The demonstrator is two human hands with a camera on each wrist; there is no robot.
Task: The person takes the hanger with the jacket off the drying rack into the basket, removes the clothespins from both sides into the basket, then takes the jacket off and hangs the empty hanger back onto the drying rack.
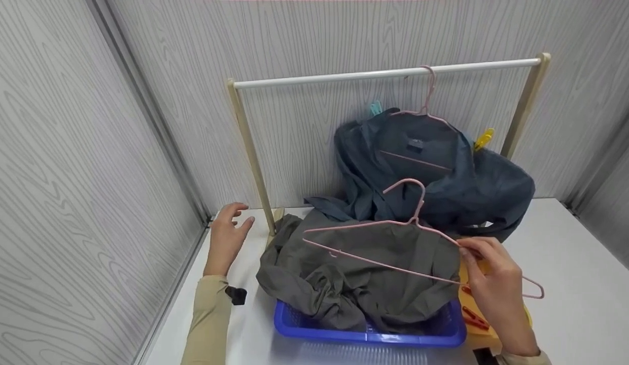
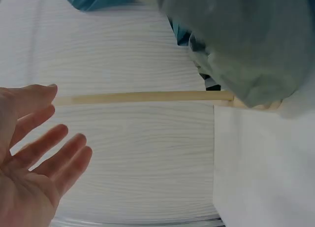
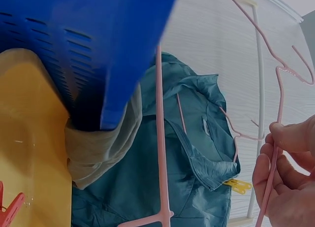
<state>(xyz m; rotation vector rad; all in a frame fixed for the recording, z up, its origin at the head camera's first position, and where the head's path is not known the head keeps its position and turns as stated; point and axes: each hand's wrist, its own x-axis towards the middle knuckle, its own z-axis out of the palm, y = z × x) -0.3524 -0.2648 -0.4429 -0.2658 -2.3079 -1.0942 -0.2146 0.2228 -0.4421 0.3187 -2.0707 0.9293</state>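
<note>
My right hand (image 1: 497,284) pinches one shoulder of a pink clothes hanger (image 1: 380,263) between thumb and fingers. The hanger is held over a crumpled dark grey-green garment (image 1: 385,263), its hook pointing up. That garment lies heaped in a blue basket (image 1: 365,337) and spills over the rim. My left hand (image 1: 228,238) is raised left of the rack's wooden leg, fingers parted and holding nothing; the left wrist view shows its palm and loose fingers (image 2: 69,163). Behind, a dark blue shirt (image 1: 421,157) hangs on another pink hanger (image 1: 429,91).
A clothes rack with a white bar (image 1: 319,78) stands at the back. A turquoise clothespin (image 1: 376,108) and a yellow clothespin (image 1: 484,139) grip the shirt's shoulders. Right of the basket, a yellow tray (image 3: 39,118) holds red clothespins (image 1: 475,319). Grey wood-patterned panels (image 1: 167,45) enclose the white table.
</note>
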